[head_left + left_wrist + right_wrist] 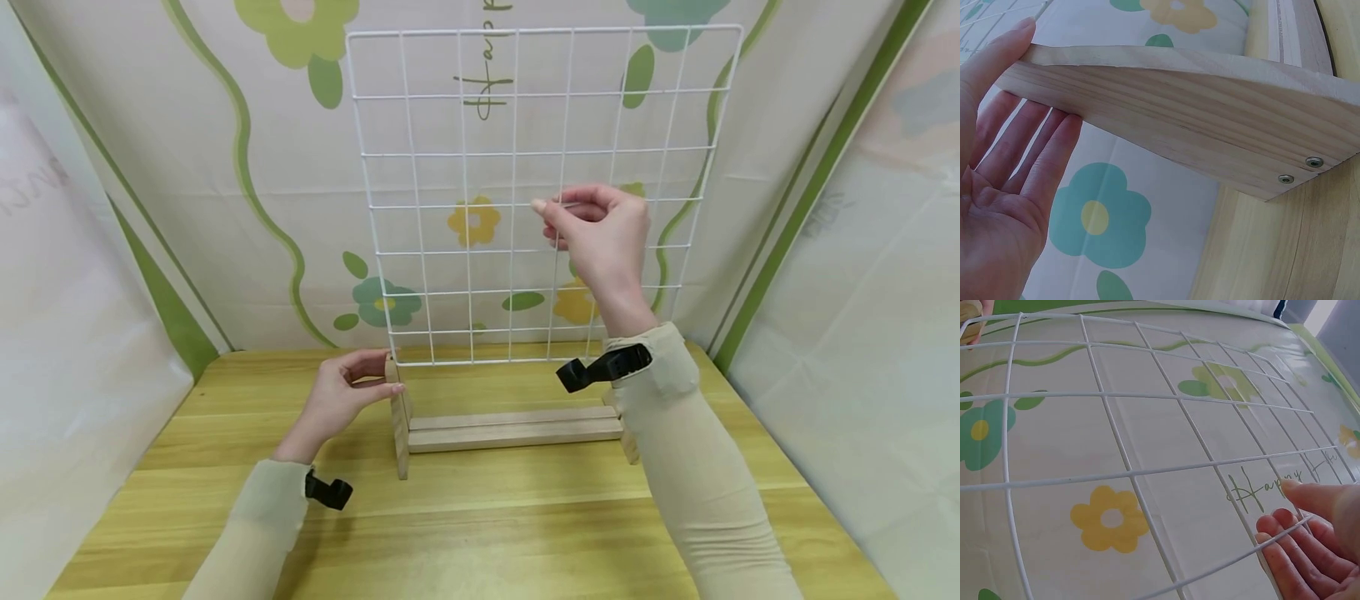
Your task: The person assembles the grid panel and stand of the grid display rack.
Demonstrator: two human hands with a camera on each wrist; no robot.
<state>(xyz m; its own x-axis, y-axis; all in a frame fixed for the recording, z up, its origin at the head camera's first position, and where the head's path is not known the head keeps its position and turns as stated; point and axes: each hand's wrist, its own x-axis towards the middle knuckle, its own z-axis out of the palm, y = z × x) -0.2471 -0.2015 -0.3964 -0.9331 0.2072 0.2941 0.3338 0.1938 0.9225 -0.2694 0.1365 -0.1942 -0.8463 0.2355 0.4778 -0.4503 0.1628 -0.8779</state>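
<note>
A white wire grid panel (513, 153) stands upright above a low wooden stand (517, 436) on the table. My right hand (606, 237) grips the grid right of its middle, with fingers curled round a wire; the right wrist view shows fingers (1294, 553) behind the wires. At the stand's left end, my left hand (333, 406) pinches the top of the wooden side panel (1179, 112), thumb on one side and fingers on the other. The grid's lower left corner is beside that panel's top. My right forearm partly hides the stand's right side panel (630, 442).
The wood-grain table (480, 533) extends in front of the stand. Behind it hangs a flower-patterned cloth backdrop (300, 167), with cloth walls left and right. Two metal screws (1314, 162) show low on the left side panel. Each wrist bears a black camera mount (603, 367).
</note>
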